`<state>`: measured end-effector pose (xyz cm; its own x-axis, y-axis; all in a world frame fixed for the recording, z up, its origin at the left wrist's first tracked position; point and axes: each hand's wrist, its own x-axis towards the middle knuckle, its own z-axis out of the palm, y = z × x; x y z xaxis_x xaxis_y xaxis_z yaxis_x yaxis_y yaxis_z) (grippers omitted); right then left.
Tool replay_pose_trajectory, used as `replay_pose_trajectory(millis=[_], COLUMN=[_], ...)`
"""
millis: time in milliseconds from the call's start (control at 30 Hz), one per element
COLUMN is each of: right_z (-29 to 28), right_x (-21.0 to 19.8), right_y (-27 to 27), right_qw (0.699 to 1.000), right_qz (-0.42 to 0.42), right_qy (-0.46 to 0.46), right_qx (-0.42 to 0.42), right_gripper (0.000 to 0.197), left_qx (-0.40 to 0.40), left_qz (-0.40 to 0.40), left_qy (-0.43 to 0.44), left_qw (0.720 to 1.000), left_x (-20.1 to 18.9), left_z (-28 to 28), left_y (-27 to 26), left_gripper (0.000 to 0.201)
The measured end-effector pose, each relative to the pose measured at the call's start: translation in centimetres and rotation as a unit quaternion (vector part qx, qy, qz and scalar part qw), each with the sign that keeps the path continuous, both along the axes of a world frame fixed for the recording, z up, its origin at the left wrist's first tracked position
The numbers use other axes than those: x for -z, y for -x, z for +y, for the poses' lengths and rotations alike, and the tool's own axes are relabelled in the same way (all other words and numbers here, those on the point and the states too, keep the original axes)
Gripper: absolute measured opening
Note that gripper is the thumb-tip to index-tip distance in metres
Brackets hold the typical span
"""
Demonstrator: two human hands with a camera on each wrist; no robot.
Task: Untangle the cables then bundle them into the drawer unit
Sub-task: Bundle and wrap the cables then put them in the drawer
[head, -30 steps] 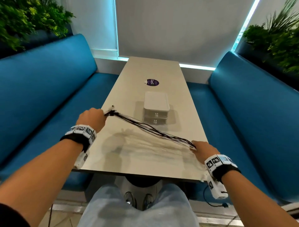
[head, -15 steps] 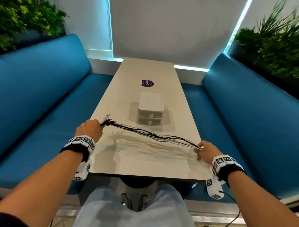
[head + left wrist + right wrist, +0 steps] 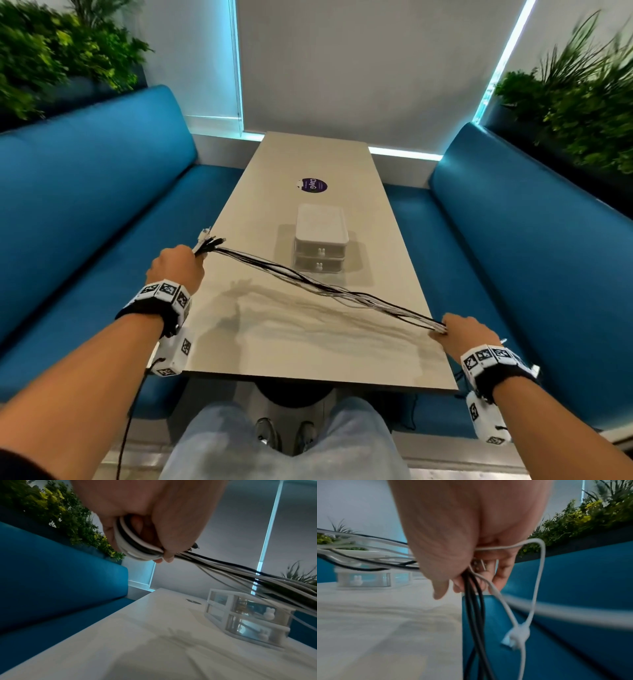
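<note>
A bundle of several black and white cables stretches taut above the table between my two hands. My left hand grips one end over the table's left edge, with plugs sticking out past the fist; in the left wrist view its fingers curl round the cables. At the table's right edge my right hand grips the other end; in the right wrist view loose black and white cable tails hang below the fist. The small white two-drawer unit stands mid-table beyond the cables, both drawers closed.
The beige table runs away from me between two blue benches. A purple round sticker lies behind the drawer unit. Plants top both bench backs. My knees are under the near edge.
Both hands kept their grip on the cable ends. The left hand rose slightly and the right hand shifted toward the table's right edge, keeping the bundle stretched; the head view tilted.
</note>
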<state>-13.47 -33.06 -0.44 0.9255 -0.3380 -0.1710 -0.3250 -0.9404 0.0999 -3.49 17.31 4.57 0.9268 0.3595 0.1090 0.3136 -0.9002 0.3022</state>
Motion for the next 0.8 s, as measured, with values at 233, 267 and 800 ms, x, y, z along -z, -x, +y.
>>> replay_pose_trajectory(millis=[233,267,800], right_z=[0.4,0.3,-1.6], right_x=[1.0,1.0,2.5], right_y=[0.6,0.7,0.5], right_qw=[0.999,0.998,0.987], right_qz=[0.02,0.027,-0.098], right_qy=[0.02,0.028,-0.123], right_qx=[0.035,0.046,0.045], right_gripper=[0.018,0.019,0.039], left_qx=[0.009,0.015,0.046], left_qz=[0.023,0.029,0.035], left_qy=[-0.021,-0.03,-0.055], left_qw=[0.999,0.999,0.997], left_x=[1.2,1.4,2.7], left_z=[0.4,0.3,-0.7], left_y=[1.1,1.2,1.8], left_gripper=[0.039,0.038,0.037])
